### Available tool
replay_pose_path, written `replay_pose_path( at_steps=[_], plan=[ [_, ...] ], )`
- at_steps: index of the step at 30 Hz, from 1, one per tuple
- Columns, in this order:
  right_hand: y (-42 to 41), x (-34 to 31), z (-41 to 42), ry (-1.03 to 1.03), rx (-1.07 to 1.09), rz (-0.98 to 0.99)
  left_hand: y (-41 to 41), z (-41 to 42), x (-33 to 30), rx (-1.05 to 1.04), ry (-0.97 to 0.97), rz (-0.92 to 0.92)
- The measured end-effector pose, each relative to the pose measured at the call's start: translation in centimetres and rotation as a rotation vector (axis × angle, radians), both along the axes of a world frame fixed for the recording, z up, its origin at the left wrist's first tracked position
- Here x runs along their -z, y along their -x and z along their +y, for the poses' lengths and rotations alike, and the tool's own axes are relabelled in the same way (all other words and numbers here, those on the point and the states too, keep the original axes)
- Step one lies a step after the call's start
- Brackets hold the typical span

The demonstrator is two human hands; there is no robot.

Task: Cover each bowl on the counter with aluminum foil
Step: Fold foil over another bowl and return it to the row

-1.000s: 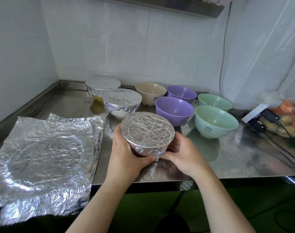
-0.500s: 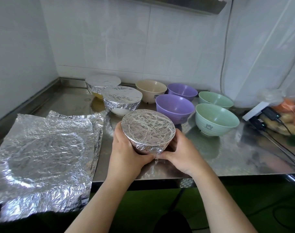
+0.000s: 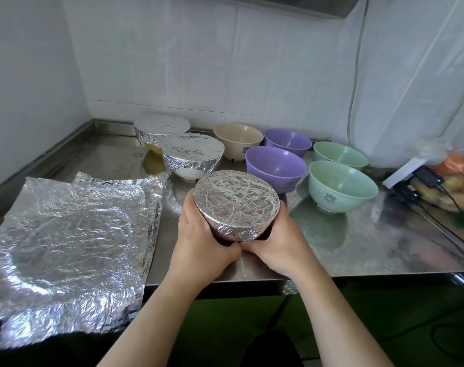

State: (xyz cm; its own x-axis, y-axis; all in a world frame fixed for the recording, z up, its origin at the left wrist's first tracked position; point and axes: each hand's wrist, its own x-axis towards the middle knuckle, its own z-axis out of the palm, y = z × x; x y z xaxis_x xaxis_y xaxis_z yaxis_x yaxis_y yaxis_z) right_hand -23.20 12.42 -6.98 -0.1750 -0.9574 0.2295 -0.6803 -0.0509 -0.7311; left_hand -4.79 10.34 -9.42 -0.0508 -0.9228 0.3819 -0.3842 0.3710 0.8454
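A foil-covered bowl [image 3: 236, 200] is held tilted toward me above the steel counter [image 3: 358, 242], near its front edge. My left hand [image 3: 201, 242] grips its left side and underside; my right hand [image 3: 278, 242] grips its right side. Two other foil-covered bowls [image 3: 192, 153] [image 3: 160, 127] stand behind it at the back left. Uncovered bowls stand to the right: a cream bowl [image 3: 237, 140], two purple bowls [image 3: 275, 168] [image 3: 287, 140] and two green bowls [image 3: 342, 184] [image 3: 339, 154]. Crinkled foil sheets [image 3: 66, 242] lie stacked on the left.
A white power strip with black plugs [image 3: 416, 178] and cables lies at the right edge, beside a plastic bag of vegetables [image 3: 455, 181]. A white tiled wall runs behind, and a white curtain hangs at the right. The foil sheets overhang the counter's front edge.
Both hands have lifted the foil-covered bowl slightly and tilted its top toward me. The other bowls and foil sheets have not moved.
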Motion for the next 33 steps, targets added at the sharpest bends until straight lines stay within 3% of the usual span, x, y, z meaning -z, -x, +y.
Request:
replay_pose_path(
  at_steps=[16, 20, 24, 27, 30, 33],
  plan=[
    [0.2, 0.1, 0.0, -0.046, 0.036, 0.081, 0.3, 0.5, -1.0, -0.055, -0.031, 0.005],
    [1.4, -0.5, -0.1, -0.144, -0.009, 0.055, 0.3, 0.8, -1.2, -0.036, -0.061, 0.007],
    [1.6, -1.2, -0.2, -0.101, 0.063, -0.049, -0.1, 1.0, -1.7, 0.075, -0.075, 0.083],
    [1.3, -1.4, -1.0, 0.010, 0.218, -0.256, -0.8, 1.1, -1.8, 0.198, -0.123, 0.310],
    [-0.2, -2.1, -1.8, 0.194, 0.327, -0.853, -1.1, 1.4, -2.1, 0.079, -0.241, 0.603],
    [-2.2, -3.7, -2.0, 0.170, 0.295, -1.292, -0.8, 1.6, -3.4, -0.041, -0.248, 0.784]
  ],
)
